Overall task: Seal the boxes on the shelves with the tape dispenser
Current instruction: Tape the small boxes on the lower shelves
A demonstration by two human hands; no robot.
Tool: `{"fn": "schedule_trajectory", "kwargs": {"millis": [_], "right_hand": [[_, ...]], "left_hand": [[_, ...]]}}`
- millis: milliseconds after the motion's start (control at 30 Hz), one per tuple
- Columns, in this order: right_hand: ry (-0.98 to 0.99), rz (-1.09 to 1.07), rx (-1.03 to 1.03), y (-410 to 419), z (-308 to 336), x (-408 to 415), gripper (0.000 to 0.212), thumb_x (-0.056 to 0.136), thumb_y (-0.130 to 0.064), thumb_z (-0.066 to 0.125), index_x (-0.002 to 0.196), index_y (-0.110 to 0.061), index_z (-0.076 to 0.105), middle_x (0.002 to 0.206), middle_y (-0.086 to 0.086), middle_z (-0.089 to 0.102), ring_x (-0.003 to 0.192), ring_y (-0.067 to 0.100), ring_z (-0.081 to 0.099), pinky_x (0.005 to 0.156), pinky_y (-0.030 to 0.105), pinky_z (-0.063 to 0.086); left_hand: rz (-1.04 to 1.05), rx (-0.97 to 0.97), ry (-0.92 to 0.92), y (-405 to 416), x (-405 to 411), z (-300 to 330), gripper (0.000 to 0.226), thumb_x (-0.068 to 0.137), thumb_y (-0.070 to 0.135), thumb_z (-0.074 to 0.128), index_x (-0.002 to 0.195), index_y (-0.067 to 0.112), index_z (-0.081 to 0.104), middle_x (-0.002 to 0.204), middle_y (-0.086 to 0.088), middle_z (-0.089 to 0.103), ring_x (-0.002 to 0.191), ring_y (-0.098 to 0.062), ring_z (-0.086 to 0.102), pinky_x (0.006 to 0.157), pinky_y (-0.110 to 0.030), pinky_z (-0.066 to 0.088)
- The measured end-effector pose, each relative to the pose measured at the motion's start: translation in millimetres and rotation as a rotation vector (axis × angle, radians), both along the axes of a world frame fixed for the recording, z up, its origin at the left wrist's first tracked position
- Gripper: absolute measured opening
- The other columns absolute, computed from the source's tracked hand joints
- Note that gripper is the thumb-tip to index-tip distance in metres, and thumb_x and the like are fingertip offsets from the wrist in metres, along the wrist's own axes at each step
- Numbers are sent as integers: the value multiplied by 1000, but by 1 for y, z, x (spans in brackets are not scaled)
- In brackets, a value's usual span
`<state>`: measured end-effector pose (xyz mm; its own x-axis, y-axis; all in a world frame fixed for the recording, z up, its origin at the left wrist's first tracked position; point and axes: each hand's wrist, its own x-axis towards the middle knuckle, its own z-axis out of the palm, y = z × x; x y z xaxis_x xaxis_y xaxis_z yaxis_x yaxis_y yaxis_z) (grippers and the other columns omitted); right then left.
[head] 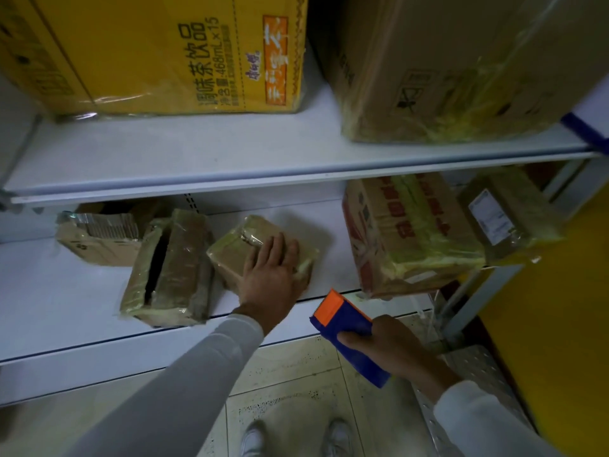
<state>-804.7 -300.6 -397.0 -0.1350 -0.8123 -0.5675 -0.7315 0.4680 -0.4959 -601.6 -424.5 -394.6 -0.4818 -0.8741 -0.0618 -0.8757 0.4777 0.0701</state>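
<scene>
Tape dispenser [349, 338] in right hand [392, 349]

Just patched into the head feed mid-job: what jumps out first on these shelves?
The blue and orange tape dispenser, gripped in the right hand in front of the lower shelf. The left hand lies flat on a small tape-wrapped box mid-shelf, with a gaping box beside it. Above, a big yellow drinks carton fills the upper shelf on the left.
</scene>
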Motion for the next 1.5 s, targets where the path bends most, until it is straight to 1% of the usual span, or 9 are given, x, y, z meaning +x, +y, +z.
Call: {"fn": "schedule_trajectory", "kwargs": {"millis": [100,200,300,400,500,667,900,1267,1500], "right_hand": [[-24,8,4,6,1,-5,45,86,-62,62,73,-19,55,65,-4,61,56,10,58,60,21,43],[-96,26,-13,11,2,-5,46,87,-59,64,76,-14,60,68,2,64,57,11,59,57,20,41],[-177,45,-45,12,7,-1,49,87,-55,67,82,-7,65,73,10,69,60,14,61,57,20,41],[-281,58,-61,10,19,4,46,80,-59,70,74,-14,62,65,3,64,57,13,59,56,20,41],[-357,40,-82,7,28,6,56,64,-70,66,81,-17,68,71,2,71,64,14,67,65,28,49],[-399,82,-115,4,40,4,55,65,-70,68,85,-19,69,77,3,74,69,15,71,66,27,53],[-422,130,-123,-4,53,13,52,69,-63,74,88,-15,69,81,8,74,76,25,72,74,40,56],[-357,281,-144,-30,83,25,25,79,-45,79,78,-25,65,71,-9,72,63,4,68,56,13,47],[-334,362,-138,-34,90,26,40,77,-48,80,101,-18,69,92,4,76,85,15,73,83,49,59]], "left_hand": [[-205,-9,17,-18,14,-3,67,93,53,15,152,21,10,160,-9,5,148,-25,7,118,-38,1],[-405,64,-77,-42,30,-6,63,100,44,33,149,28,-4,160,-2,-6,146,-17,-11,116,-30,-12],[-465,84,68,-51,37,-3,66,96,35,50,149,25,13,159,-3,3,142,-18,-13,115,-31,-11],[-456,51,114,-46,43,-5,71,90,25,62,149,20,22,158,-4,10,143,-23,-6,116,-35,-5],[-446,53,101,-41,49,-3,85,88,26,65,150,23,6,156,3,-3,144,-18,-10,116,-30,-7],[-411,75,207,-22,69,11,76,95,51,46,153,26,3,160,4,-3,147,-14,-4,117,-28,1],[-170,101,487,26,78,22,49,95,36,52,140,18,45,145,-1,45,130,-17,44,105,-22,30],[-189,89,520,26,84,50,36,98,28,44,130,16,56,132,-6,56,119,-23,52,98,-27,36],[-145,469,741,39,76,61,27,100,14,43,121,13,59,107,0,65,93,-9,58,79,-4,38]]}}
